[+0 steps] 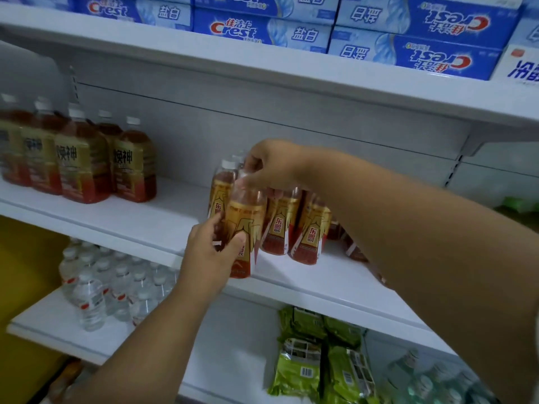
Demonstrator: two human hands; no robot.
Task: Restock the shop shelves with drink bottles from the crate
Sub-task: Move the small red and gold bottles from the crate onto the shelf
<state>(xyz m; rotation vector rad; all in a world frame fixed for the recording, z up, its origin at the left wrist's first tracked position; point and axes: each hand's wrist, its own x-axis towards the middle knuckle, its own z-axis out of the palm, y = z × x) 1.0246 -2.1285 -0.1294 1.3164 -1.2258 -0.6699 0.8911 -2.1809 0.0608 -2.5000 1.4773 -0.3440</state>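
One head-worn wide-angle view is looking forward and slightly down at the white middle shelf (163,225) from close by, within arm's reach; it is tilting, so the shelves are slanting down to the right; the toothpaste boxes (262,30) are filling the top edge, and the lower shelf (55,330) is running along the bottom.

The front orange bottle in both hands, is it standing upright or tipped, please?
Roughly upright: the left hand grips the front orange bottle low, the right hand holds its cap directly above.
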